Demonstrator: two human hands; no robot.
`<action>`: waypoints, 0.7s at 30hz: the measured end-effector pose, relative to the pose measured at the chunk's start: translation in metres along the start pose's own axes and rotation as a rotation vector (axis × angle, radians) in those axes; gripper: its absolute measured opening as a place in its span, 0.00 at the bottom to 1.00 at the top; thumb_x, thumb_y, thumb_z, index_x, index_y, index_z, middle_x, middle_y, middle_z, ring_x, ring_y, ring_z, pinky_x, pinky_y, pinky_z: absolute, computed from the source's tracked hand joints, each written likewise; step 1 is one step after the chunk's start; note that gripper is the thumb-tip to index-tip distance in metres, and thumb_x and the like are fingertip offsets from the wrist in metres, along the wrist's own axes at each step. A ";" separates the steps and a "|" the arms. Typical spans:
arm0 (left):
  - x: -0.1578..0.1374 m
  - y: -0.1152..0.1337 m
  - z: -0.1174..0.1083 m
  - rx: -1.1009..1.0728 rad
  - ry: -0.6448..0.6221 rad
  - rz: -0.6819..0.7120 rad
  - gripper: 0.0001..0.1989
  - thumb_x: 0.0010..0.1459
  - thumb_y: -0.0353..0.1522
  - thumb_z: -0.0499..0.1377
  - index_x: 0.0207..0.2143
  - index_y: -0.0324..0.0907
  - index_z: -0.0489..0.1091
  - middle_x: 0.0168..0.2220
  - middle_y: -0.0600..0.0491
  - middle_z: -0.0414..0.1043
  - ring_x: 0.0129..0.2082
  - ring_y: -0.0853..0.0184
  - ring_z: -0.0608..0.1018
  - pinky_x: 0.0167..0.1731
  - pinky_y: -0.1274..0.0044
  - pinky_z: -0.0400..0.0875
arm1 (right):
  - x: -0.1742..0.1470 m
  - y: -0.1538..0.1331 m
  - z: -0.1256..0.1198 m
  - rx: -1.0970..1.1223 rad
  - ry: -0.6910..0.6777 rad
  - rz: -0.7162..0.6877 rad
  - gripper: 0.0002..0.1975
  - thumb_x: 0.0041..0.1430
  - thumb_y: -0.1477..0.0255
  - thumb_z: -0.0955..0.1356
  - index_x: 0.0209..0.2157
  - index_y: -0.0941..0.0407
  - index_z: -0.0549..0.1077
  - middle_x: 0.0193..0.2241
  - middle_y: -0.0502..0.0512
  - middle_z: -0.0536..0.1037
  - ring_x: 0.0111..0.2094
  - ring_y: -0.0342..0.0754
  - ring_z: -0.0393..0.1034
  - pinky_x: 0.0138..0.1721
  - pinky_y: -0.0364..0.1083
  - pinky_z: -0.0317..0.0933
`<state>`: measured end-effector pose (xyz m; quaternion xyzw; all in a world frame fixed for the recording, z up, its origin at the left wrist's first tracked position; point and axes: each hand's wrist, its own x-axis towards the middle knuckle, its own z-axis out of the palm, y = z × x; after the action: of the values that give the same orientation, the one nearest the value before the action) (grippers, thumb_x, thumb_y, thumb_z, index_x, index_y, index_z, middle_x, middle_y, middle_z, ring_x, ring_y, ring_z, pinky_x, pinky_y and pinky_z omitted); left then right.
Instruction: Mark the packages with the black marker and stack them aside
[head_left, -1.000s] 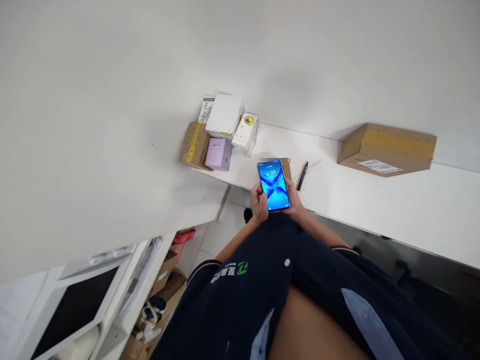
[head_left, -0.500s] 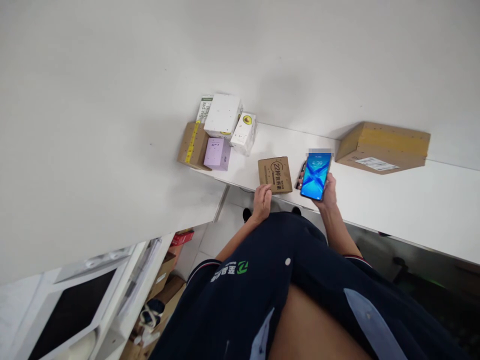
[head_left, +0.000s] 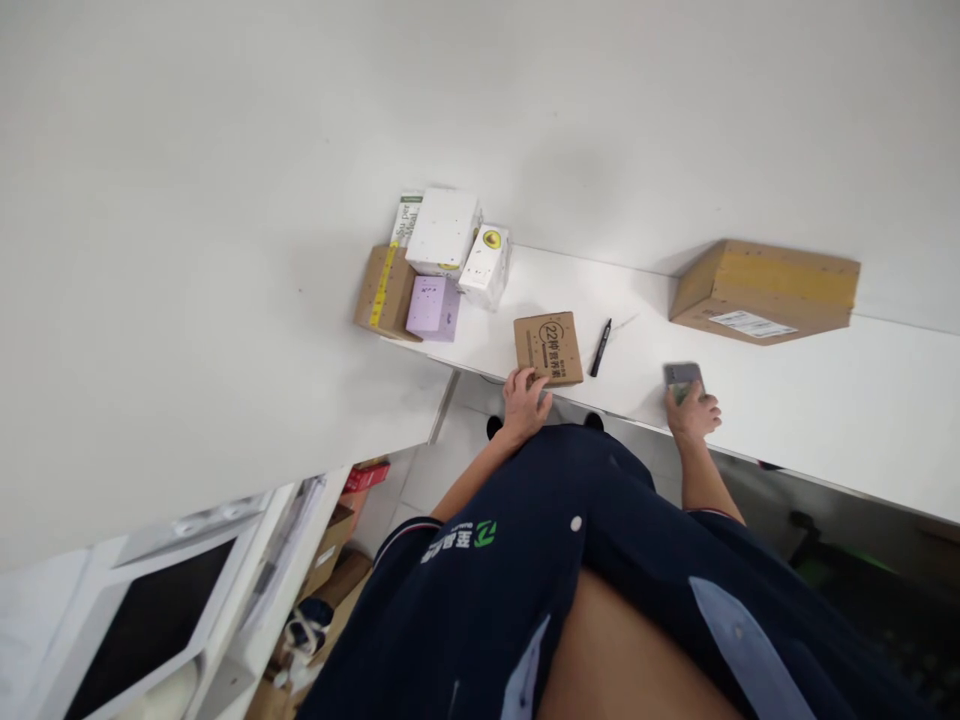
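Observation:
My left hand [head_left: 526, 403] rests at the near left corner of a small brown cardboard box [head_left: 549, 345] with dark printing on top. Its fingers are apart and touch the box's near edge without wrapping round it. To the right, my right hand [head_left: 694, 410] grips the lower part of a phone [head_left: 681, 374], which lies back up on the white table near its front edge. The phone's screen is hidden. Between box and phone lies a black marker pen [head_left: 601, 348], apart from both hands.
White boxes [head_left: 444, 230], a lilac box [head_left: 433, 306] and a yellow-taped carton [head_left: 385, 292] stand together at the table's left end. A larger taped carton [head_left: 766, 292] stands against the wall at the right. The white table [head_left: 795, 410] is narrow.
My right hand has moved right and down with the phone, turning it from screen up to back up on the table. The marker now shows fully. My left fingers have spread slightly at the box.

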<state>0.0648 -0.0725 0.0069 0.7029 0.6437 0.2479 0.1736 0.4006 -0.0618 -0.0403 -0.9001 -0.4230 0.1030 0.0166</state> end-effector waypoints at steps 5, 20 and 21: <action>0.001 -0.002 -0.004 -0.028 -0.029 -0.030 0.16 0.59 0.35 0.61 0.50 0.44 0.75 0.57 0.41 0.65 0.62 0.50 0.63 0.63 0.57 0.60 | 0.006 -0.008 -0.002 0.000 -0.038 0.037 0.32 0.61 0.59 0.66 0.64 0.58 0.64 0.62 0.78 0.62 0.62 0.74 0.56 0.54 0.71 0.55; 0.030 -0.030 -0.013 -0.673 -0.114 -0.605 0.23 0.63 0.36 0.58 0.58 0.38 0.69 0.54 0.41 0.76 0.52 0.57 0.78 0.55 0.65 0.71 | -0.049 -0.172 -0.015 0.633 -0.794 -0.508 0.39 0.59 0.49 0.66 0.66 0.53 0.60 0.47 0.63 0.80 0.40 0.55 0.76 0.45 0.56 0.72; 0.029 -0.031 -0.015 -0.693 -0.087 -0.609 0.23 0.62 0.36 0.58 0.58 0.38 0.69 0.54 0.42 0.76 0.53 0.57 0.77 0.56 0.65 0.70 | -0.053 -0.173 -0.015 0.648 -0.802 -0.512 0.39 0.59 0.49 0.67 0.67 0.52 0.60 0.47 0.63 0.80 0.41 0.55 0.76 0.46 0.57 0.71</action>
<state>0.0324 -0.0415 0.0055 0.3920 0.6921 0.3565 0.4902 0.2397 0.0099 0.0033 -0.6086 -0.5477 0.5531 0.1542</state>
